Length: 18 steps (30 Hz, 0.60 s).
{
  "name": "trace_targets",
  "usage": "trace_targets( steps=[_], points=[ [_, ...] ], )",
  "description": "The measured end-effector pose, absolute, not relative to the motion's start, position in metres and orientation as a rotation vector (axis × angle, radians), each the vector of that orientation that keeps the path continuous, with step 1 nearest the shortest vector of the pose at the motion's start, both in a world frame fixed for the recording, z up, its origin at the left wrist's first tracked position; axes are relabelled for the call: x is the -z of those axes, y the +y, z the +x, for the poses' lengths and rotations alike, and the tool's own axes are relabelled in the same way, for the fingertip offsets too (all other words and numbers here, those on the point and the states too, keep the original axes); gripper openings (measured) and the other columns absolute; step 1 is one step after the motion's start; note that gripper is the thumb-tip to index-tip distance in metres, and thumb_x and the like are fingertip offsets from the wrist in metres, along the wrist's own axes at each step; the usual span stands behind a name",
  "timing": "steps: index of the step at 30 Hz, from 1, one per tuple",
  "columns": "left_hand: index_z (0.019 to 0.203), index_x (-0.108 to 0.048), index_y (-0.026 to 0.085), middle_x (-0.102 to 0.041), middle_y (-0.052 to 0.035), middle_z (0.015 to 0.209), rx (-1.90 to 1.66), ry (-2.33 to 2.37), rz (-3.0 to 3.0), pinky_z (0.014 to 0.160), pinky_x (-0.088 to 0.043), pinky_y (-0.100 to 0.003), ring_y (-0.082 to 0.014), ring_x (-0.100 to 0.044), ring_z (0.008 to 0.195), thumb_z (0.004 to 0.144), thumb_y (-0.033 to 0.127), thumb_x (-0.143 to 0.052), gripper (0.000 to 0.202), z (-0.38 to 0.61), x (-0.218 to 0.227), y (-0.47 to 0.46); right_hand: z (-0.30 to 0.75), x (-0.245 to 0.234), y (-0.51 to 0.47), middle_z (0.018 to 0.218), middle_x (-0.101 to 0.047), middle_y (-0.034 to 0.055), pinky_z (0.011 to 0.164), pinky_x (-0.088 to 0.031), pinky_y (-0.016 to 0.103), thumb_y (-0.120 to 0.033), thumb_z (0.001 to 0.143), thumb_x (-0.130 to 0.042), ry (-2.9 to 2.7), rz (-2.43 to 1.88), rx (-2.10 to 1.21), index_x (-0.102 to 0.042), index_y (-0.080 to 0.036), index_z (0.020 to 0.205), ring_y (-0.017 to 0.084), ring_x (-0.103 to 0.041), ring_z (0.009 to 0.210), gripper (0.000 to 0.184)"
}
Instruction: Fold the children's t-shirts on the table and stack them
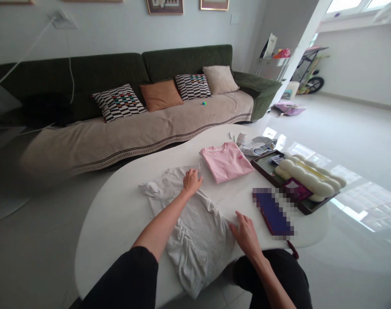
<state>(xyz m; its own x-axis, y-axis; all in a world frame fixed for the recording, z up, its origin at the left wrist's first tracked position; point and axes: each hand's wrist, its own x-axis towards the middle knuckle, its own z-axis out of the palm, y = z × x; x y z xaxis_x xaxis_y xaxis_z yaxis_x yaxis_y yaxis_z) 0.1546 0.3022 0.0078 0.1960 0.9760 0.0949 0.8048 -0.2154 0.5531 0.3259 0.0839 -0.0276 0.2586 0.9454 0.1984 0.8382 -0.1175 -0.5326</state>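
Note:
A light grey T-shirt point(198, 231), wrinkled and spread lengthwise, lies on the white table, its lower end hanging over the near edge. My left hand point(192, 182) is at the shirt's far right corner, fingers bent down and closed on the cloth. At the shirt's right side, my right hand point(246, 231) has thumb and fingertips about the edge, which is drawn out toward it. The fingertips of both hands are partly hidden. A folded pink T-shirt point(227, 163) lies flat just beyond, to the right of my left hand.
A blurred-out dark blue flat object point(274, 212) lies right of my right hand. Behind it a dark tray point(307, 209) holds a cream, puffy tissue-box-like item point(311, 176). A crumpled plastic package point(259, 146) sits near the far edge of the white table point(101, 231). A green sofa point(189, 58) stands beyond.

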Motion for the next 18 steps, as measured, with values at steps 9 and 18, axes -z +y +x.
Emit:
trace_targets(
  steps=[9, 18],
  points=[
    [0.076, -0.059, 0.019, -0.059, -0.011, 0.096, -0.863, 1.809, 1.438, 0.08, -0.041, -0.037, -0.0287, -0.05, 0.104, 0.064, 0.022, -0.064, 0.014, 0.175, 0.018, 0.343, 0.314, 0.019, 0.088, 0.074, -0.057, 0.0039, 0.068, -0.038, 0.03, -0.019, 0.076, -0.045, -1.706, -2.102, -0.366, -0.056, -0.02, 0.076, 0.019, -0.053, 0.076, 0.011],
    [0.08, -0.061, 0.014, -0.063, -0.0052, 0.065, -1.088, 1.601, 0.913, 0.063, -0.051, -0.028, -0.0175, -0.063, 0.067, 0.076, 0.023, -0.046, 0.018, 0.056, -0.027, 0.346, 0.287, -0.017, 0.062, 0.126, -0.046, 0.0092, 0.095, -0.037, 0.033, -0.007, 0.066, -0.038, -1.909, -1.531, -0.579, -0.051, -0.019, 0.089, 0.019, -0.04, 0.119, 0.029]
  ],
)
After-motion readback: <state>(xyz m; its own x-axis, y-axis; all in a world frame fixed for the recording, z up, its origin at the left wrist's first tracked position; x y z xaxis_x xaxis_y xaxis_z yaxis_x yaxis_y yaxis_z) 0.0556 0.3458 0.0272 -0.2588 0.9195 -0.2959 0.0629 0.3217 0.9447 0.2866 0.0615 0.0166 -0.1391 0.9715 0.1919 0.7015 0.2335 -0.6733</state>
